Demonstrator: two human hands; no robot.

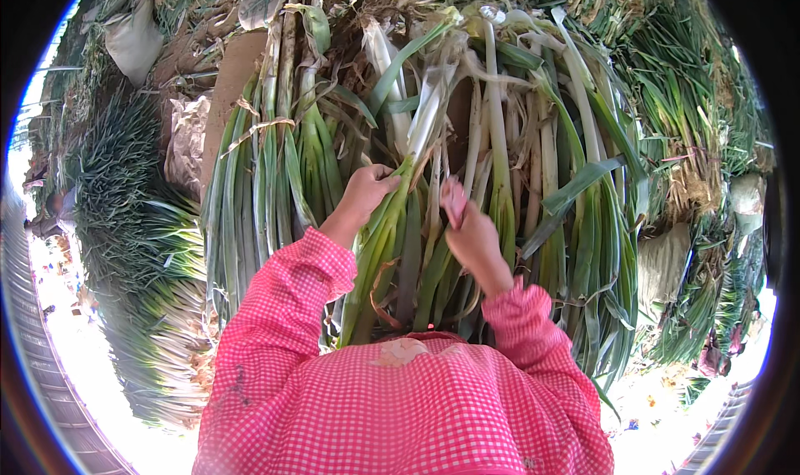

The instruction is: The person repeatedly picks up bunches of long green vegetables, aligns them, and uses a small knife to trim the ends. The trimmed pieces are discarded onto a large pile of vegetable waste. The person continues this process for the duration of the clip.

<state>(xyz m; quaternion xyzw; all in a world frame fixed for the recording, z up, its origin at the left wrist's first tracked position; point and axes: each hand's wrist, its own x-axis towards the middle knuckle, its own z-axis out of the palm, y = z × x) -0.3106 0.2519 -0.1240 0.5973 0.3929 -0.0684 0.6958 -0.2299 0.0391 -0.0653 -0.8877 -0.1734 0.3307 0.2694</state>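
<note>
Before me lies a broad layer of long green onions (pixel 500 144), their white ends away from me and green leaves towards my body. My left hand (pixel 365 197) grips one thick stalk (pixel 406 162) where its white part turns green, the thumb across it. Just right of that stalk, my right hand (pixel 474 234) is closed on a small pink object (pixel 454 201); motion blur hides what kind it is. Dry, frayed outer skin hangs about the stalk's upper white part (pixel 428 109).
Heaps of dark green onions (pixel 115 187) stand at the left, with a pale-stemmed pile (pixel 181 356) below. More bundles (pixel 681 100) lie at the right, beside a whitish sack (pixel 665 265). A white bag (pixel 134 40) sits at the upper left. A person (pixel 61 206) is at the far left.
</note>
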